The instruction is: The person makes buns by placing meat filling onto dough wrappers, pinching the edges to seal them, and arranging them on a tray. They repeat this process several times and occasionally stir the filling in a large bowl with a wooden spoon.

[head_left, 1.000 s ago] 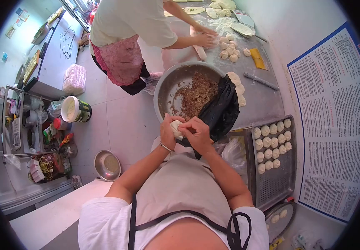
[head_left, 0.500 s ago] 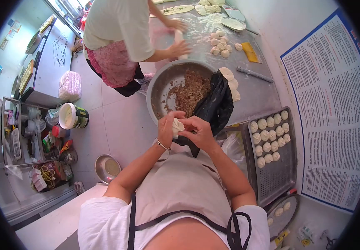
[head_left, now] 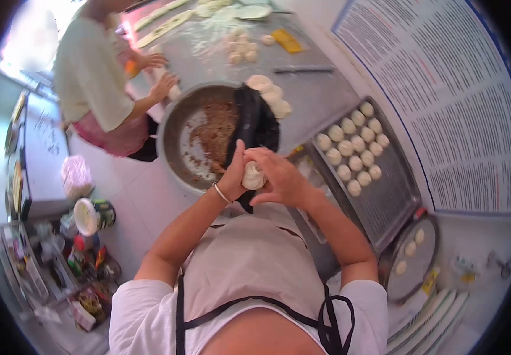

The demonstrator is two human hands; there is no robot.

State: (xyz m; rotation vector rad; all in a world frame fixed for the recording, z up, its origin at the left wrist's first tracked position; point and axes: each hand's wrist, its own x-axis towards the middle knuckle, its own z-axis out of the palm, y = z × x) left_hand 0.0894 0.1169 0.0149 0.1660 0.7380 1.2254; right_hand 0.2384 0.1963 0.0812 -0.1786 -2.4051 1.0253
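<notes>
A pleated, round dough bun (head_left: 254,176) sits between my two hands, above the near edge of the metal bowl. My left hand (head_left: 233,176) wraps its left side. My right hand (head_left: 280,177) curves over its far and right side, with the thumb below it. The large metal bowl (head_left: 165,151) holds brown minced filling (head_left: 213,131). Bunched black plastic or cloth (head_left: 256,121) covers the bowl's right side. Flat dough rounds (head_left: 270,94) lie on the table just beyond it. To the right, a metal tray (head_left: 385,213) carries rows of pleated buns (head_left: 359,144).
At the far left of the table, a co-worker (head_left: 96,77) has both hands on a dough roll (head_left: 170,86). Dough balls (head_left: 242,48), a yellow packet (head_left: 287,41) and a dark rod (head_left: 303,70) lie farther back. A round tray (head_left: 421,260) stands low right.
My view has turned rightward, bringing the tray closer to the middle. My right hand has gone from pinching the dough's top to cupping the bun, whose pleated top now shows.
</notes>
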